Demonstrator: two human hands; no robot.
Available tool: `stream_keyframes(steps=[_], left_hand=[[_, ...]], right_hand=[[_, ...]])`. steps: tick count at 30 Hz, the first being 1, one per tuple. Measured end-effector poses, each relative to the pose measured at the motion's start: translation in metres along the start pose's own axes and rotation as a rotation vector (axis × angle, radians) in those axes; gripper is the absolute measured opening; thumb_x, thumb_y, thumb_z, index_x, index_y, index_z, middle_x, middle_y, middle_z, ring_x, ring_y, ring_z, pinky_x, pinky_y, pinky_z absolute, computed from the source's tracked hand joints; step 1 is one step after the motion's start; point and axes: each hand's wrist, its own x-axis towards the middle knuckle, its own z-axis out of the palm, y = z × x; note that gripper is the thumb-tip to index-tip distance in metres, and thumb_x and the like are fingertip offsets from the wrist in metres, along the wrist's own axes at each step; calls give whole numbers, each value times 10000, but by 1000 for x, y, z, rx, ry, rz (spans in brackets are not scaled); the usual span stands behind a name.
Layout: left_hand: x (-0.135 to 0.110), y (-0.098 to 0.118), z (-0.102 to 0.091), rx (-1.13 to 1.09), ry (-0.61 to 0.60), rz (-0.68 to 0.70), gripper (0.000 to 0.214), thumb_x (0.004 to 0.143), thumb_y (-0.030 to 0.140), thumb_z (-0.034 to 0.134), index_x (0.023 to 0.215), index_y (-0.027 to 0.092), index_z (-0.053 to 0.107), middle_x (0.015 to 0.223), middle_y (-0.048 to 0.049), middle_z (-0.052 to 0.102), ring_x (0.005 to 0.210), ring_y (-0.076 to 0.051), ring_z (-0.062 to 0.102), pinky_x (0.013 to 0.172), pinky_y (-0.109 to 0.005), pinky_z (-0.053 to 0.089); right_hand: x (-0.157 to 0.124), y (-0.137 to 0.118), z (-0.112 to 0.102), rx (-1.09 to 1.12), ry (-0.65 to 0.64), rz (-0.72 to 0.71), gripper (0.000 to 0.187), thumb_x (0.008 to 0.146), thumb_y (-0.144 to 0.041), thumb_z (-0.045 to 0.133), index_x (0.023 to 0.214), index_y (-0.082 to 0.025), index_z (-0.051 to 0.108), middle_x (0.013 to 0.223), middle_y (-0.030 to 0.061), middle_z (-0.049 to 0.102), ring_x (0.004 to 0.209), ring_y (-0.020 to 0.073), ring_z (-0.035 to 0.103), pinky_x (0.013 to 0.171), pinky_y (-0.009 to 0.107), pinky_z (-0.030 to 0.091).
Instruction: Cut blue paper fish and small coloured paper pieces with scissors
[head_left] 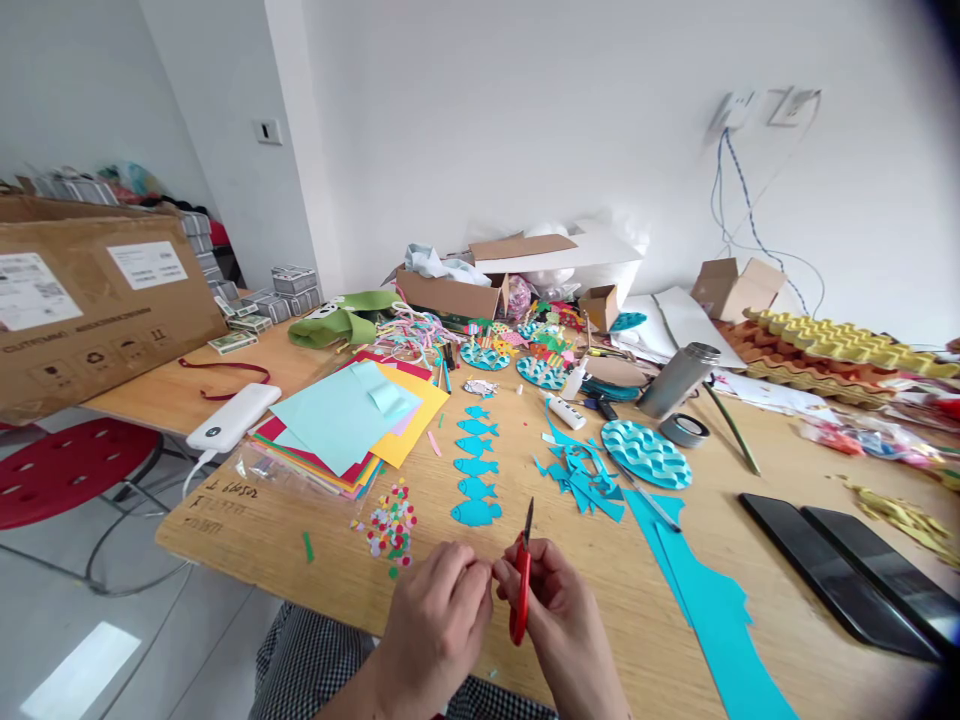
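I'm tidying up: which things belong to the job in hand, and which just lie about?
Job, likely: red scissors in the right hand, blue paper fish, blue scraps, blue sheet.
Probably just lying about: white power bank, metal flask, tape roll.

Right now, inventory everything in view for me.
Scissors: one, red, front centre
Paper fish: six, blue, centre
Paper scraps: many, blue, right
Cut sheets: count unclear, blue, front right
Wavy discs: several, blue, centre and right
Paper stack: one, mixed colours, left
Paper dots: many, mixed colours, left front
Power bank: one, white, left
Squeeze bottles: two, white, right
Flask: one, silver, right
Tape roll: one, grey, right
Flat devices: two, black, far right
Egg trays: several, yellow and orange, right
Large carton: one, brown, far left
Stool: one, red, floor left
Table: one, brown, centre
Back clutter: uncountable, multicoloured
Left hand: one, bare, front
Right hand: one, bare, holding scissors
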Motion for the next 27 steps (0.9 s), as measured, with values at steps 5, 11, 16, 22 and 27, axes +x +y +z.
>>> stream_keyframes(steps=[5, 11, 16, 22, 27], left_hand=[[-1, 1, 0, 24, -17, 77, 163, 881, 74, 482, 925, 153, 618, 771, -63, 644, 675, -178, 629, 601, -270, 470], [-1, 1, 0, -134, -20, -55, 200, 849, 63, 490, 952, 180, 616, 828, -65, 649, 757, -186, 640, 659, -272, 485], [4, 1, -4, -409, -159, -323, 154, 849, 128, 500, 912, 178, 631, 814, -61, 630, 624, -139, 577, 547, -226, 445], [12, 2, -4, -531, -181, -446, 151, 840, 141, 517, 758, 179, 638, 708, -37, 604, 556, -114, 532, 504, -201, 386], [14, 4, -4, -596, -141, -535, 139, 809, 143, 538, 703, 172, 623, 668, -18, 581, 518, -101, 502, 494, -195, 368]], right_hand=[[0, 0, -1, -1, 5, 8, 317, 706, -433, 762, 761, -176, 585, 664, -1, 590, 639, 160, 542, 584, 248, 442], [2, -5, -2, 15, 3, 24, 315, 698, -424, 767, 760, -176, 582, 682, 1, 601, 653, 160, 550, 612, 258, 456], [1, -7, -3, 48, 14, 30, 338, 624, -396, 827, 739, -178, 596, 693, -3, 613, 629, 153, 553, 587, 247, 451], [0, -2, -4, 42, 26, 6, 310, 637, -377, 826, 747, -177, 615, 675, -3, 619, 633, 161, 573, 584, 245, 453], [0, -4, -4, 56, 7, 10, 304, 632, -357, 829, 761, -174, 625, 674, 7, 633, 657, 179, 606, 597, 258, 471]])
